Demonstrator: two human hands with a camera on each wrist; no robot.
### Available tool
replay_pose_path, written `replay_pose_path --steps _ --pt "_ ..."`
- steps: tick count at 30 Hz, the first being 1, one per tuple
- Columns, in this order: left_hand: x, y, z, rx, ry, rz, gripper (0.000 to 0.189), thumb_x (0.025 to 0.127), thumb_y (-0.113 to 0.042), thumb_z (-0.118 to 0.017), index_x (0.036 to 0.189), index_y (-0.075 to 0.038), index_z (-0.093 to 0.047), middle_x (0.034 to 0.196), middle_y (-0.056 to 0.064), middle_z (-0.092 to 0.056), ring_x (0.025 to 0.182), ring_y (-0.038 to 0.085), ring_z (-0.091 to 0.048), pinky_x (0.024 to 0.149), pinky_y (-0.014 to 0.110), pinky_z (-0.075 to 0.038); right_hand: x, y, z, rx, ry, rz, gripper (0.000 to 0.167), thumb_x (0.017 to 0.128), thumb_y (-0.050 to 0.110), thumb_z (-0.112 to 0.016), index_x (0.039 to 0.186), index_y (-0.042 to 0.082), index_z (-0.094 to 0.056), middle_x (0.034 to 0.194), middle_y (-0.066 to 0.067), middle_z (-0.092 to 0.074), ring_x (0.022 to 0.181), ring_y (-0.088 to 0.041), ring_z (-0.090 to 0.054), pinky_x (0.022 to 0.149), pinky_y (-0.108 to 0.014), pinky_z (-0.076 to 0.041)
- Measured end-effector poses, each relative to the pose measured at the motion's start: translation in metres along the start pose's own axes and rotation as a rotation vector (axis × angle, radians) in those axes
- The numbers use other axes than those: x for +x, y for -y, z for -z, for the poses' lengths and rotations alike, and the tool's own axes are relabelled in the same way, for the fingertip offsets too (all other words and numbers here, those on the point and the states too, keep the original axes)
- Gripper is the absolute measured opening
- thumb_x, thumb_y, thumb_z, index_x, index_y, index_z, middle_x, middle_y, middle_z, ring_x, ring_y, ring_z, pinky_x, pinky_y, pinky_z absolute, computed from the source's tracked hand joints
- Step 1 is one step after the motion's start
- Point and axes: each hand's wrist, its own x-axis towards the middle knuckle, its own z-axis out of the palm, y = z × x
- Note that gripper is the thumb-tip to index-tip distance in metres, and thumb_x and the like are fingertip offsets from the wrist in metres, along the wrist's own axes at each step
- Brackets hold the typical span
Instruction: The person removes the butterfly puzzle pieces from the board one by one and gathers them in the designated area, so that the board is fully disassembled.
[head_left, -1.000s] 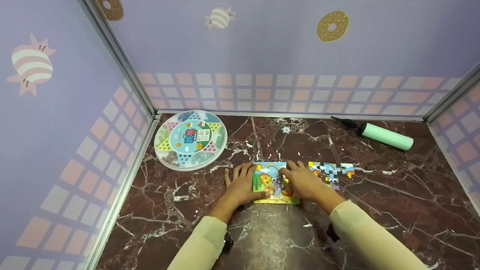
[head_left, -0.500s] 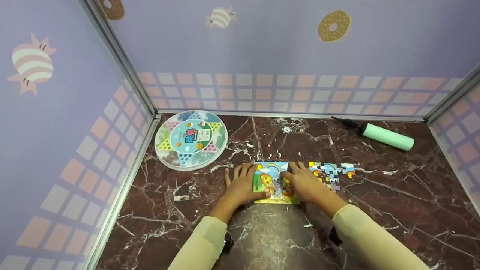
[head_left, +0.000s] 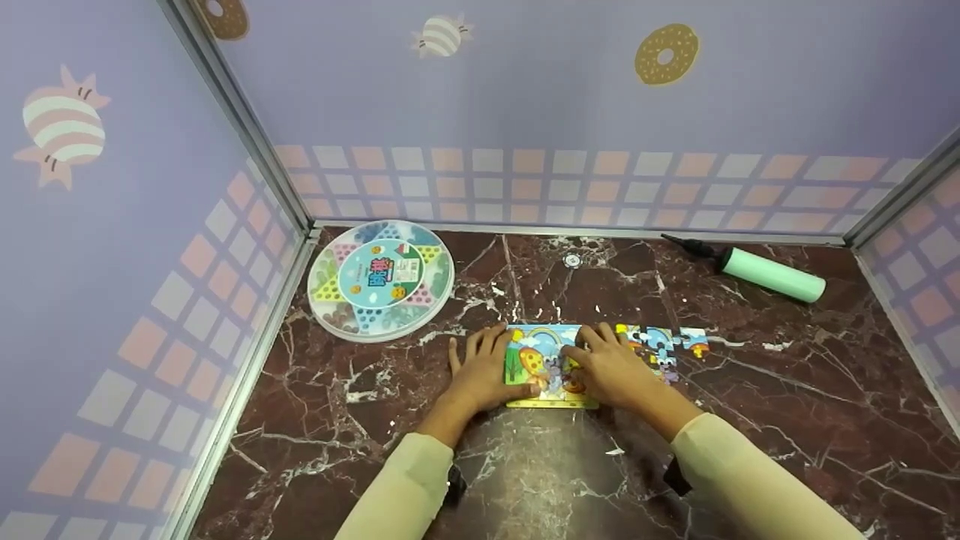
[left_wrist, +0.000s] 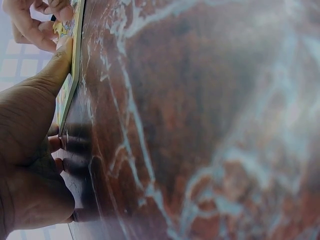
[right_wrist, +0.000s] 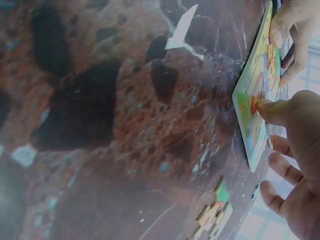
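A jigsaw puzzle board point(head_left: 551, 403), with a cartoon mouse, mushrooms and a rainbow, lies flat on the table. My left hand point(head_left: 480, 375) grips its left side, the thumb point(left_wrist: 60, 57) on top and the other fingers along the edge. Over the board's right part, my right hand point(head_left: 619, 375) has bent fingers and seems to pinch a small puzzle piece at the surface; the hand mostly hides that piece. In the right wrist view the right thumb point(right_wrist: 275, 111) touches the picture. Beside the right hand lie several loose puzzle pieces point(head_left: 660, 339), some partly covered by it.
A round Chinese checkers box point(head_left: 352, 319) is at the back left. A green hand pump point(head_left: 776, 276) with a black nozzle lies at the back right. Near the back wall point(head_left: 480, 97) sits a small round disc point(head_left: 572, 260). Patterned panels enclose the dark marbled table point(head_left: 787, 420).
My right hand has shifted slightly to the right, uncovering a bit more of the board's upper right. The left hand and the board have stayed in place.
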Motion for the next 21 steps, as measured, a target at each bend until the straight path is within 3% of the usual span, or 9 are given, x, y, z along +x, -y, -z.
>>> replay_pose_path --steps 6,13,18,21 --pt "0.002 0.002 -0.002 -0.017 -0.023 -0.010 0.118 0.081 -0.077 -0.084 0.173 -0.020 -0.036 0.183 0.003 -0.028 0.169 0.037 -0.021 0.132 0.080 0.001 -0.005 -0.008 -0.001 0.022 -0.096 0.063 0.021 0.093 0.009 -0.087 0.111 0.009 -0.077 0.115 -0.013 -0.066 0.101 -0.032 -0.059 0.086 -0.050 -0.057" --pt "-0.003 -0.002 0.002 -0.009 -0.009 -0.001 0.116 0.083 -0.075 -0.084 0.173 -0.020 -0.036 0.183 0.002 -0.026 0.169 0.036 -0.020 0.133 0.079 0.000 -0.013 -0.014 0.001 0.036 -0.078 0.008 0.021 0.093 0.014 -0.088 0.107 0.006 -0.075 0.118 -0.013 -0.066 0.106 -0.035 -0.064 0.090 -0.053 -0.060" --pt "-0.002 -0.002 0.002 -0.006 -0.006 0.000 0.117 0.083 -0.075 -0.084 0.174 -0.020 -0.034 0.184 0.002 -0.025 0.170 0.035 -0.020 0.133 0.079 0.001 -0.018 -0.018 0.002 0.048 -0.096 -0.027 0.019 0.091 0.015 -0.090 0.103 0.009 -0.077 0.117 -0.011 -0.070 0.109 -0.036 -0.064 0.087 -0.061 -0.058" --pt "-0.002 -0.001 0.001 -0.011 -0.004 0.001 0.118 0.083 -0.076 -0.083 0.174 -0.021 -0.033 0.184 0.002 -0.025 0.170 0.036 -0.019 0.133 0.079 0.001 -0.020 -0.021 0.003 0.070 -0.107 -0.033 0.018 0.090 0.014 -0.090 0.101 0.008 -0.077 0.112 -0.009 -0.069 0.105 -0.034 -0.062 0.083 -0.059 -0.055"
